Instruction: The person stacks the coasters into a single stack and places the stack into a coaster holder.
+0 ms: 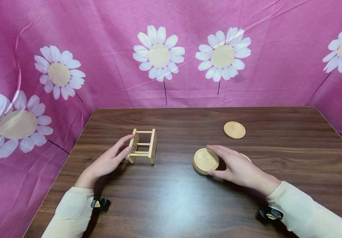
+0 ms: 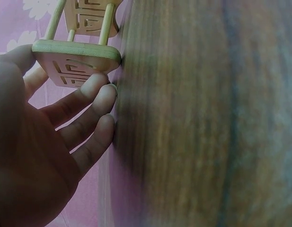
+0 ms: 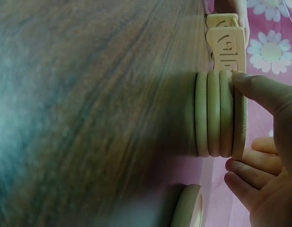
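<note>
The left hand (image 1: pixel 107 161) grasps the rack (image 1: pixel 153 145), likely to steady it. The right hand (image 1: pixel 238 170) pinches the top coaster (image 1: pixel 205 160) by its rim, probably for control.

The bench (image 1: pixel 159 205) has a dark brown wood-grain top with rounded far corners; glare whitens its surface nearer than the stack of four round wooden discs (image 1: pixel 206 160). Left of that stack stands a wooden rack (image 1: pixel 153 145), its end panels joined by rods. Beyond and right of the stack lies a single disc (image 1: pixel 234 130); just right of it, a partly hidden disc (image 1: pixel 246 157).
</note>
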A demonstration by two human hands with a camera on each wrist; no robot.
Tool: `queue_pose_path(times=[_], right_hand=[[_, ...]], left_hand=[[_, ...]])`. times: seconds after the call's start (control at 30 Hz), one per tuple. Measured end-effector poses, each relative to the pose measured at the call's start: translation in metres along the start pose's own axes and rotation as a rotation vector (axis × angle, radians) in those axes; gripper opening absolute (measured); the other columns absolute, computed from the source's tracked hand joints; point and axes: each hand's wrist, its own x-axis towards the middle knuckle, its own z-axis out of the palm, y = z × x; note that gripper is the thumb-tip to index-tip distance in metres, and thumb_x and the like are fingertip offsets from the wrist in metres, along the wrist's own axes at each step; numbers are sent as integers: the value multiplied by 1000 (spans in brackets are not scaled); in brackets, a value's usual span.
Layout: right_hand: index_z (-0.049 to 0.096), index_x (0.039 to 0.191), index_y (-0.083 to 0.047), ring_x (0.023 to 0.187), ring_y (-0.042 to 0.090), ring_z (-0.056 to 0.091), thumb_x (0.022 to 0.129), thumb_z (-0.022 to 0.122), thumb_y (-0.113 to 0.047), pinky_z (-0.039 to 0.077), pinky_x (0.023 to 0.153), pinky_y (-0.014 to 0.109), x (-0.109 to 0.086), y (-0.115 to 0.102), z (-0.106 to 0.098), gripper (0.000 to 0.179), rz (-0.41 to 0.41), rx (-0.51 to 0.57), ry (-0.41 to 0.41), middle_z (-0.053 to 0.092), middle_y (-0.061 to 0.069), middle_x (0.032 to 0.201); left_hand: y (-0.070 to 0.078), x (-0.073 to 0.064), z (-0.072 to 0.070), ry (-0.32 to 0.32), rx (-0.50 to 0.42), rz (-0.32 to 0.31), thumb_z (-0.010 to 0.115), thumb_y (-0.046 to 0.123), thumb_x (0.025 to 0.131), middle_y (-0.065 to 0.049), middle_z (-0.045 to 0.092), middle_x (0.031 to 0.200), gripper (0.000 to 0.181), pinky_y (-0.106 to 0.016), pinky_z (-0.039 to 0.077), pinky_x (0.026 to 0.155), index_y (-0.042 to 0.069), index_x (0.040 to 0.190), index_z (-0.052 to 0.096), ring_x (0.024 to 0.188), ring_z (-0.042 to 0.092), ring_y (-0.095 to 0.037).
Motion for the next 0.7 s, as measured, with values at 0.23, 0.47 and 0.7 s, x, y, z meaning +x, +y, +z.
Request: queue_pose_path(times=[0.23,0.47,0.7], right_hand=[[61,146,1,128,36,70,84,94,-31,56,105,55,-1,2,3,77,-38,-6,19,70,18,141],[60,145,4,129,36,69,85,93,-31,55,107,54,-2,2,5,77,-49,-12,32,70,20,142],[59,148,1,92,15,75,90,89,-26,57,100,45,-2,3,-3,71,-62,30,67,68,19,144]], left_hand=[[1,0,0,-2,0,-7,47,22,117,-11,68,116,52,-33,52,86,21,168,35,97,63,-18],[0,0,0,-2,-7,-3,47,21,117,-11,67,114,52,-32,52,83,20,168,35,94,62,-18],[0,0,1,0,-10,-6,47,21,117,-11,68,115,52,-32,52,85,21,167,35,96,63,-18]])
